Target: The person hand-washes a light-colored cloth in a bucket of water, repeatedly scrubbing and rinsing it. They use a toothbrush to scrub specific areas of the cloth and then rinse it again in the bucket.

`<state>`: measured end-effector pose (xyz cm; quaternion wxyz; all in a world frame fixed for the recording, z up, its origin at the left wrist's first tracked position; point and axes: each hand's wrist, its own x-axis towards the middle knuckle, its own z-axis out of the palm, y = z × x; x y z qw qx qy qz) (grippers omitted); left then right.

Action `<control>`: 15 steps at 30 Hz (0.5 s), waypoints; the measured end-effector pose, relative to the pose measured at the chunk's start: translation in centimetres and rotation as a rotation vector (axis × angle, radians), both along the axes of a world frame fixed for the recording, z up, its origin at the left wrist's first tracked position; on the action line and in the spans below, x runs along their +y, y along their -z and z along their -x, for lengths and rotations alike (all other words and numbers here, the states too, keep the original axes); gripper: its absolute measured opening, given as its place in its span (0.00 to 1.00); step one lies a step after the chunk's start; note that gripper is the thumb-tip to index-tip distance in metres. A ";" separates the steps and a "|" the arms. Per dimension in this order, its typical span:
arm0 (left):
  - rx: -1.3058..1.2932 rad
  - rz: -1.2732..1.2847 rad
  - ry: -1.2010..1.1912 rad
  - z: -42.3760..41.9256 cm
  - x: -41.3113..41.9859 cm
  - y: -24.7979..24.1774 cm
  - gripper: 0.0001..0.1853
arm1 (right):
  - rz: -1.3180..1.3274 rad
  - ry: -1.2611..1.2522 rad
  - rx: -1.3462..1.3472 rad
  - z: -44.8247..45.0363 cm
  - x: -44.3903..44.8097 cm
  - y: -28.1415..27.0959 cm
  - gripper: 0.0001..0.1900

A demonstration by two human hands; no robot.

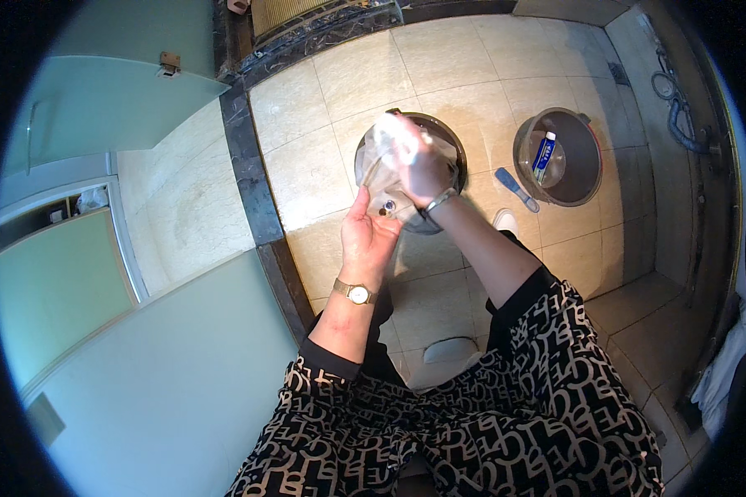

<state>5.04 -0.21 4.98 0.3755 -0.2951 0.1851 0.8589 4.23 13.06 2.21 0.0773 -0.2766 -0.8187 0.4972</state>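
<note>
A thin, pale, translucent cloth or garment (382,177) hangs over a dark round bucket (460,146) on the tiled floor. Below its near edge my left hand (370,230) is palm up, with the fabric held at the thumb and fingers. Over the bucket, my right hand (419,158) is blurred by motion and glare; it is on the upper part of the fabric, with something white and bright at its fingers. Whether that is foam, fabric or another item, I cannot tell. A small round shiny piece shows on the fabric near my left fingers.
To the right stands a second bucket (525,177), holding a clear bowl and a blue tube (543,155). A blue-grey brush or foot file (517,190) lies beside it. A shower hose (681,124) hangs at the right wall. Glass panels (161,366) and a dark stone sill (255,174) are at left.
</note>
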 end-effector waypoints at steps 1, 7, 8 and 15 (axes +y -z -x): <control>0.022 0.019 -0.016 0.3 -0.1 0.1 0.22 | 0.116 0.114 0.013 0.0 0.4 0.5 0.26; 0.035 -0.266 -0.140 1.9 -2.5 1.5 0.21 | -0.198 -0.211 0.265 -3.1 -5.9 -3.5 0.22; 0.153 -0.176 -0.087 1.5 -2.5 1.6 0.19 | -0.208 -0.159 0.308 -3.1 -6.1 -2.7 0.23; 0.136 0.120 -0.001 0.7 -0.8 0.6 0.18 | 0.550 0.262 0.029 -0.1 -0.8 5.3 0.23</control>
